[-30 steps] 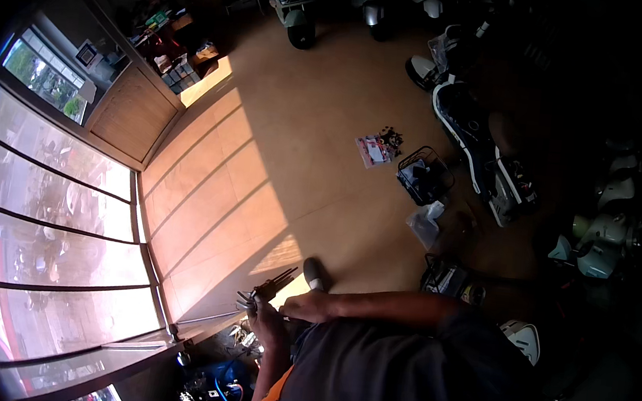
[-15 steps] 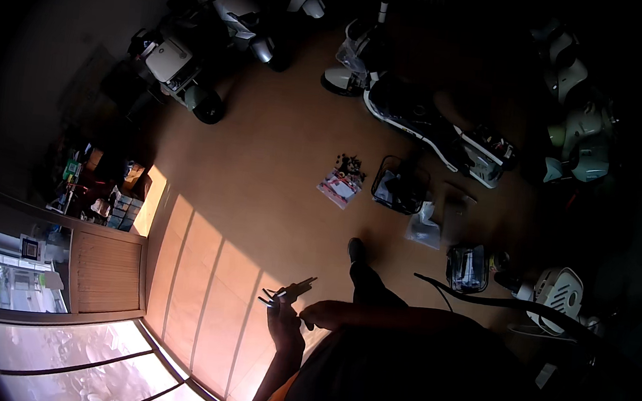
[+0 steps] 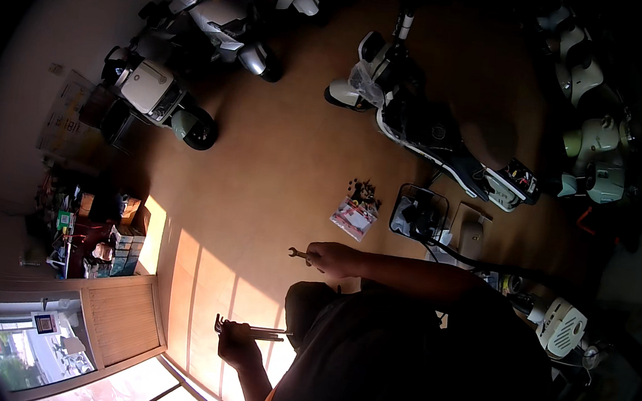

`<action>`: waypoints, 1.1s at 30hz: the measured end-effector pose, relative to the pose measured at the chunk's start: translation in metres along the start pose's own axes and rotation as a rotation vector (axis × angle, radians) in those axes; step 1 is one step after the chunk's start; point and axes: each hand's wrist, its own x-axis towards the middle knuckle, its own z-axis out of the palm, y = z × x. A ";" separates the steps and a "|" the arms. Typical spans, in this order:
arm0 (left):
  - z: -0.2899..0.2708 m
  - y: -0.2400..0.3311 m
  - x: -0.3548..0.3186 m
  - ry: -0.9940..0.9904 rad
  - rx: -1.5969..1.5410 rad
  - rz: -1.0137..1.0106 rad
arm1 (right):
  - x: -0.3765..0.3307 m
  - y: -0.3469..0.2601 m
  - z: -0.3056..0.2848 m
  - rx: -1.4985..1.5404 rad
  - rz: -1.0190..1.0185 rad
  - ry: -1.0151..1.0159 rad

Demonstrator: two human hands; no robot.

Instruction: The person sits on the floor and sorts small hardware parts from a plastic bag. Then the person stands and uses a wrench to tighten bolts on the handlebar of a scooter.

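The right hand [image 3: 334,260] is curled closed around one wrench [image 3: 299,253], its open end poking out past the fingers above the floor [image 3: 276,181]; it looks rigid, fairly light and hard to damage, perhaps slick if oily, and the shank seems the best place to grip. Lower and to the left, the left hand [image 3: 233,347] is closed around a bunch of hex keys [image 3: 268,332]: stiff, slim rods, likely apt to slide apart, so best held together around the long arms. At least two show; the exact number is unclear. On the floor are one printed sheet [image 3: 354,219], one basket [image 3: 397,208] and small dark parts [image 3: 366,194] too numerous to count.
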 end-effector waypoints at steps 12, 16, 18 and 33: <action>0.122 0.039 0.346 -0.255 -0.255 -0.573 | 0.226 -0.055 -0.118 0.204 0.112 0.445; 0.209 0.064 0.461 -0.424 -0.082 -0.694 | 0.262 -0.086 -0.162 0.455 0.144 0.663; 0.244 0.066 0.516 -0.512 0.000 -0.727 | 0.271 -0.087 -0.187 0.571 0.108 0.811; 0.479 -0.052 0.716 -0.472 0.216 -0.789 | 0.312 0.043 -0.560 1.471 -0.378 1.661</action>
